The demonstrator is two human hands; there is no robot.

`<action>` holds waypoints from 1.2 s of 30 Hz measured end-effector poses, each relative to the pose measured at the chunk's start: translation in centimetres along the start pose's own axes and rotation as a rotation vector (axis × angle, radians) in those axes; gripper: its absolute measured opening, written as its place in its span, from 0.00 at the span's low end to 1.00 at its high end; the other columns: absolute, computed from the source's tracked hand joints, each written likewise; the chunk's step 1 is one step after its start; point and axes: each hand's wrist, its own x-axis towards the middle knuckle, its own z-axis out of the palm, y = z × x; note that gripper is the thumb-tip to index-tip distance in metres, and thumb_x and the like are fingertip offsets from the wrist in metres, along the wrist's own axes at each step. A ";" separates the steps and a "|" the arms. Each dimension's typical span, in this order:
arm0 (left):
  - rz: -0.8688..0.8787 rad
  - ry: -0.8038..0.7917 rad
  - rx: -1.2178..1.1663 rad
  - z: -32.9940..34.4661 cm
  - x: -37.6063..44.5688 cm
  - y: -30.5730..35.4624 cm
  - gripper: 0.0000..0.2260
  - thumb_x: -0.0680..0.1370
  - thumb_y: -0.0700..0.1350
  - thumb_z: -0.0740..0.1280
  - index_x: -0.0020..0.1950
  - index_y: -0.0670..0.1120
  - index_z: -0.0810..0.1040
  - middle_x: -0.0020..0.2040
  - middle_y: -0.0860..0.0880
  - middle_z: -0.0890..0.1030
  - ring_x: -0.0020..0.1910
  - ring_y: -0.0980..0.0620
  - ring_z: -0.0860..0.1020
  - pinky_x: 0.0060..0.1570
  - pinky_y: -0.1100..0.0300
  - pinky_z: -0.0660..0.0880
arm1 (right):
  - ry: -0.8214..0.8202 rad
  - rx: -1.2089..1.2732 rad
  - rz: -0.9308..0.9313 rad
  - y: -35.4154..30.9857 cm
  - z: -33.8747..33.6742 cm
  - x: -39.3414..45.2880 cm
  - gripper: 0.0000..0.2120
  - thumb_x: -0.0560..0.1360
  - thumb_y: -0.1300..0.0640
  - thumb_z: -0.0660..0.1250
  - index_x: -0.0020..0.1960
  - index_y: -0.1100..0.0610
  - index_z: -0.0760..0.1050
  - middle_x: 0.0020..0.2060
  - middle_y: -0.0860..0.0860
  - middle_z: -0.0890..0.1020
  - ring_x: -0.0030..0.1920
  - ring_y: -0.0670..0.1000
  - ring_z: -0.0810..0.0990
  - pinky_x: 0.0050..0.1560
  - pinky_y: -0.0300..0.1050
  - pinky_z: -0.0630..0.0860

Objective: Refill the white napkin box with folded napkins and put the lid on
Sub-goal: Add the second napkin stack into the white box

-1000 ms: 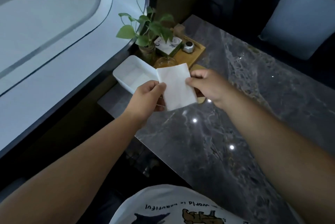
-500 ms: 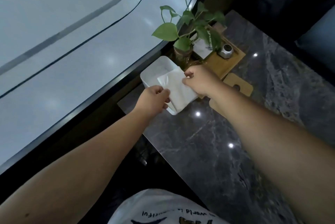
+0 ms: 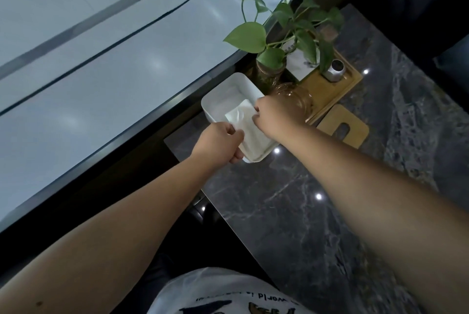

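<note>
The white napkin box (image 3: 218,95) stands open at the table's far left corner by the window. A folded white napkin (image 3: 247,124) lies in its near half, just inside the rim. My left hand (image 3: 219,144) pinches the napkin's near left corner at the box's near end. My right hand (image 3: 275,117) pinches its far right edge over the box's right wall. The wooden lid (image 3: 342,129) with a slot lies flat on the table to the right of the box.
A potted green plant (image 3: 279,34) and a clear glass jar (image 3: 294,96) stand right behind the box. A wooden tray (image 3: 330,87) holds a small metal pot (image 3: 335,73) and a card. The dark marble table (image 3: 317,212) stretches toward me; a window runs along the left.
Both hands have carried the napkin away from me and lowered it from above the table into the box. The view has swung left toward the window.
</note>
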 end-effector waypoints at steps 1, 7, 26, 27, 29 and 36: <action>0.011 -0.015 0.061 0.0 0.1 0.1 0.10 0.78 0.48 0.61 0.42 0.45 0.78 0.31 0.49 0.84 0.27 0.55 0.80 0.32 0.62 0.72 | -0.005 -0.021 0.001 0.0 0.1 0.0 0.10 0.77 0.54 0.62 0.51 0.59 0.77 0.45 0.56 0.81 0.44 0.59 0.79 0.33 0.41 0.63; 0.041 -0.080 0.398 -0.4 0.9 0.4 0.15 0.77 0.48 0.59 0.41 0.41 0.80 0.31 0.48 0.84 0.35 0.49 0.83 0.41 0.54 0.80 | -0.052 -0.112 -0.015 -0.3 0.9 -0.1 0.08 0.76 0.60 0.62 0.53 0.61 0.77 0.50 0.59 0.81 0.50 0.61 0.80 0.39 0.44 0.67; 0.725 0.157 1.169 -0.7 2.1 -2.4 0.20 0.80 0.54 0.52 0.52 0.49 0.82 0.56 0.49 0.81 0.58 0.44 0.76 0.61 0.46 0.66 | -0.079 -0.156 -0.327 -0.1 1.2 -5.7 0.07 0.76 0.61 0.61 0.40 0.58 0.75 0.32 0.52 0.67 0.41 0.60 0.78 0.34 0.47 0.71; 0.685 0.084 1.220 -0.5 2.3 -2.3 0.21 0.82 0.54 0.50 0.53 0.49 0.81 0.57 0.49 0.81 0.60 0.45 0.75 0.66 0.45 0.61 | -0.116 -0.193 -0.324 -0.4 1.2 -5.8 0.06 0.74 0.64 0.62 0.40 0.58 0.75 0.31 0.51 0.65 0.41 0.60 0.78 0.34 0.47 0.69; 0.678 0.039 1.297 -0.4 2.6 -2.1 0.20 0.82 0.53 0.48 0.50 0.49 0.79 0.52 0.49 0.81 0.57 0.45 0.74 0.68 0.43 0.57 | -0.171 -0.229 -0.279 -0.8 1.2 -5.7 0.05 0.73 0.66 0.62 0.43 0.59 0.76 0.34 0.52 0.67 0.42 0.58 0.77 0.36 0.46 0.66; 0.741 -0.013 1.447 -0.6 2.9 -1.3 0.14 0.81 0.51 0.55 0.36 0.52 0.66 0.43 0.50 0.81 0.45 0.45 0.76 0.61 0.43 0.65 | -0.354 -0.310 -0.212 -1.1 0.9 -4.9 0.13 0.74 0.65 0.63 0.32 0.57 0.66 0.34 0.51 0.71 0.47 0.57 0.77 0.46 0.46 0.69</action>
